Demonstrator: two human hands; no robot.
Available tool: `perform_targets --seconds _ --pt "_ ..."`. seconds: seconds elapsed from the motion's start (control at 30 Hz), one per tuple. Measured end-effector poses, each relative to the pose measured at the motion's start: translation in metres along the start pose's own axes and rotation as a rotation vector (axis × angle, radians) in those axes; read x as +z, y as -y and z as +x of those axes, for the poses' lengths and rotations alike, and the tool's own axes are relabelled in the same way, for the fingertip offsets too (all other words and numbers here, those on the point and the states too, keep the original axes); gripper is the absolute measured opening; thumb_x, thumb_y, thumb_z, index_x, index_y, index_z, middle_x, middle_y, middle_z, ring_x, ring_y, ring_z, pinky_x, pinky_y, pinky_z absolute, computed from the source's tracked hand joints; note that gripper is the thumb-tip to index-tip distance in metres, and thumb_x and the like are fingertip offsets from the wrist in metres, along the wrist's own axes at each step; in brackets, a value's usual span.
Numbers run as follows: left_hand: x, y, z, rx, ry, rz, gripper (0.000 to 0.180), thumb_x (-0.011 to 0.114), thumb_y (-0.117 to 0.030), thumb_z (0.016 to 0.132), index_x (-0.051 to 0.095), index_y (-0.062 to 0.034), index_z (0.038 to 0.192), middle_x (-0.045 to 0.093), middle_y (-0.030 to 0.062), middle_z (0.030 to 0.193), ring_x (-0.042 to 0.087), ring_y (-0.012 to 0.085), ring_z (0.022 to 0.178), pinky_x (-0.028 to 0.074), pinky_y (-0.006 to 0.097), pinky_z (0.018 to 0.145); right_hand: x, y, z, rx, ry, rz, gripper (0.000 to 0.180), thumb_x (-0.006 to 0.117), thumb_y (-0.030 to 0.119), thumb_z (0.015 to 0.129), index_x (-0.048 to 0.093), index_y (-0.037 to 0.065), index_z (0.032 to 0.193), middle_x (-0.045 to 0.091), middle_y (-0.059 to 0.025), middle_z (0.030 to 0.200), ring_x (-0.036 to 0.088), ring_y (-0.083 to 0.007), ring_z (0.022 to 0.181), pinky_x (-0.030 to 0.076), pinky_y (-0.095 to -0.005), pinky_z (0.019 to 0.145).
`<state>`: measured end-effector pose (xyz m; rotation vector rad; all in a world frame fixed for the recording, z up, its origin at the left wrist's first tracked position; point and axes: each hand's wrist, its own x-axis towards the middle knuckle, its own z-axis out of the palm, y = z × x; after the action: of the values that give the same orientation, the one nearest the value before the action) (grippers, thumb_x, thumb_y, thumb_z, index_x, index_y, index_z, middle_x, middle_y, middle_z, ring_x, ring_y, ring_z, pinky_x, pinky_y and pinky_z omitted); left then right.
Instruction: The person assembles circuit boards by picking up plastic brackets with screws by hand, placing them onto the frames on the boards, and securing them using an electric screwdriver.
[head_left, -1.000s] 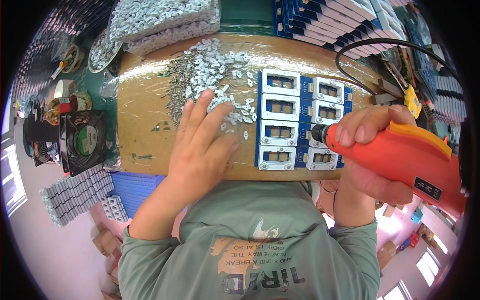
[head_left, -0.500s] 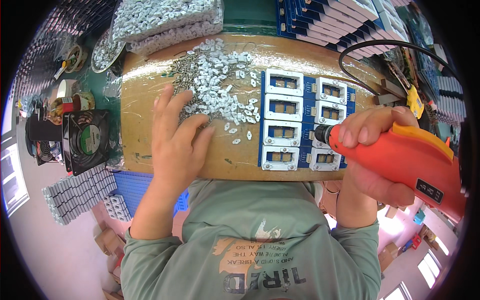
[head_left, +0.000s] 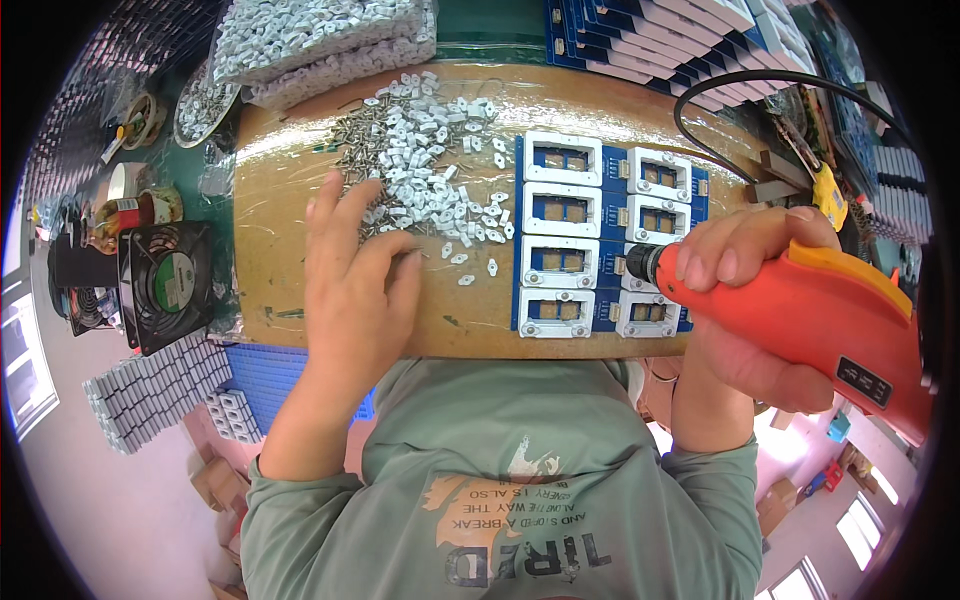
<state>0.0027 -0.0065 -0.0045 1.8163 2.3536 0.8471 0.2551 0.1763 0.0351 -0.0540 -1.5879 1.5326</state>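
Nearest us, our right hand [head_left: 745, 300] grips the orange electric screwdriver [head_left: 800, 315], its tip over the blue-and-white modules [head_left: 600, 235]. Our left hand [head_left: 350, 280] lies open and empty on the tabletop [head_left: 290, 180], fingers reaching the screws [head_left: 355, 135] and white clips [head_left: 430, 170] beyond. We'd best pick one piece cleanly.

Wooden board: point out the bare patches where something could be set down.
On the wooden board, the left strip between its edge and the left hand is bare, as is the near strip between that hand and the blue-and-white modules. Crowded: the pile of white clips and screws up top, and the modules under the orange power screwdriver.
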Motion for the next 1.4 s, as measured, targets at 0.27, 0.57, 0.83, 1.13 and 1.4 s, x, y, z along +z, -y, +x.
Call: perform_targets --seconds 0.27,0.57,0.83,1.13,1.4 --pt "-0.004 -0.003 0.002 0.009 0.005 0.052 0.013 0.078 -0.006 0.082 0.072 -0.0032 0.093 0.055 0.0196 0.143 0.041 0.0484 0.145 0.033 0.061 0.119 0.002 0.004 0.001 0.009 0.003 -0.015 0.113 0.065 0.085 0.081 0.041 0.0 0.152 0.059 -0.0094 0.102 0.062 -0.0225 0.084 0.055 -0.0374 0.074" --pt "0.001 -0.001 0.002 -0.014 0.014 -0.03 0.01 0.075 -0.003 0.083 0.07 -0.0021 0.092 0.057 0.0205 0.14 0.042 0.0482 0.144 0.033 0.061 0.119 0.001 0.001 -0.001 0.015 0.023 -0.008 0.114 0.065 0.084 0.081 0.039 0.0 0.153 0.059 -0.01 0.104 0.062 -0.0234 0.085 0.055 -0.0387 0.076" --pt "0.002 0.0 -0.001 0.126 -0.083 0.051 0.007 0.072 -0.003 0.083 0.068 -0.005 0.088 0.058 0.0184 0.14 0.043 0.0474 0.145 0.034 0.062 0.118 0.001 0.002 -0.001 0.045 0.013 -0.006 0.114 0.067 0.084 0.08 0.039 0.001 0.154 0.059 -0.0093 0.104 0.062 -0.0232 0.086 0.055 -0.0383 0.077" --pt "0.014 -0.014 -0.013 0.242 -0.072 0.09 0.004 0.071 -0.007 0.084 0.068 -0.0073 0.087 0.063 0.0139 0.139 0.047 0.0432 0.144 0.033 0.059 0.12 0.002 0.007 -0.001 0.107 0.012 -0.049 0.115 0.069 0.083 0.08 0.037 0.002 0.155 0.058 -0.01 0.106 0.062 -0.0242 0.09 0.054 -0.0382 0.079" --pt "0.019 -0.014 -0.016 0.36 -0.101 0.165 0.005 0.071 -0.008 0.086 0.069 -0.0084 0.09 0.066 0.0121 0.134 0.052 0.0409 0.141 0.033 0.058 0.121 -0.003 0.001 -0.004 0.015 0.066 0.002 0.115 0.069 0.08 0.082 0.034 0.0 0.156 0.059 -0.0115 0.108 0.062 -0.0255 0.091 0.055 -0.0398 0.08"
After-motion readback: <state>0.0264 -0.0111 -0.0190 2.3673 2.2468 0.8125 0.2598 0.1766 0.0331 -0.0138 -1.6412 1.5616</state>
